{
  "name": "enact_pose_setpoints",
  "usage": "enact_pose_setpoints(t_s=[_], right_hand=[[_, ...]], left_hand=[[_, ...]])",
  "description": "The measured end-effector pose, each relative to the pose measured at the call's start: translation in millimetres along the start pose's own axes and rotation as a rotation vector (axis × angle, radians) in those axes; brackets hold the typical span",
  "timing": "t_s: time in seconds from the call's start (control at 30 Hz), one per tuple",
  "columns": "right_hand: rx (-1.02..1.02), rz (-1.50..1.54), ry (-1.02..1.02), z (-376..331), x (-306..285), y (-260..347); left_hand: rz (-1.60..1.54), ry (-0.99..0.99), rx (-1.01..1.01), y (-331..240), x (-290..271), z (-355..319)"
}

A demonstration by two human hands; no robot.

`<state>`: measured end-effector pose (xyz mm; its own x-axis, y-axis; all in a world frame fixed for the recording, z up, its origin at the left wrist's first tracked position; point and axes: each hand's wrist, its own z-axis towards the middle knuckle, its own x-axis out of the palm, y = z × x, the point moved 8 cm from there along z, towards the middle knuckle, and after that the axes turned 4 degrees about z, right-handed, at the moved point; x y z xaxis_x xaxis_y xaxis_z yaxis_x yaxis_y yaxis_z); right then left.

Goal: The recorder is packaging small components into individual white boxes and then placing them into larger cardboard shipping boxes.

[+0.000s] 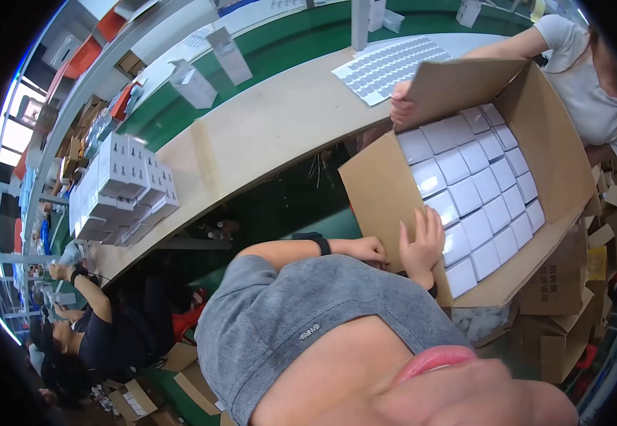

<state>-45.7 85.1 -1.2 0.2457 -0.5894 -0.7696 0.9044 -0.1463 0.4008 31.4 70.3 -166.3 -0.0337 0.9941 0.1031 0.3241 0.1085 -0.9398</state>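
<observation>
And here's the big cardboard carton (546,142), right of centre, packed with small white boxes (486,186)! My right hand (422,243) is at its left edge, fingers apart; my left hand (369,250) curls by the left flap (373,195), though whether it grips, I can't tell. Above, a co-worker's hand (402,104) holds another flap (457,86).

Printed characters mark the grey shirt (322,291) and a brown carton (551,287).
</observation>
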Motion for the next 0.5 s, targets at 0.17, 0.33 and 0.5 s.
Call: enact_pose_setpoints(t_s=[0.17, 0.33, 0.5], right_hand=[[0.033, 0.047, -0.033, 29.3, 5.2, 3.6], [0.036, 0.271, -0.018, 42.7, 34.1, 7.1], [0.37, 0.756, -0.113, 36.5, 49.7, 3.7]], left_hand=[[0.53, -0.414, 0.3, -123.1, -97.7, -21.3], [0.732, -0.739, 0.434, -217.8, -151.8, -27.0], [0.797, -0.571, 0.919, -208.0, -92.8, -7.5]])
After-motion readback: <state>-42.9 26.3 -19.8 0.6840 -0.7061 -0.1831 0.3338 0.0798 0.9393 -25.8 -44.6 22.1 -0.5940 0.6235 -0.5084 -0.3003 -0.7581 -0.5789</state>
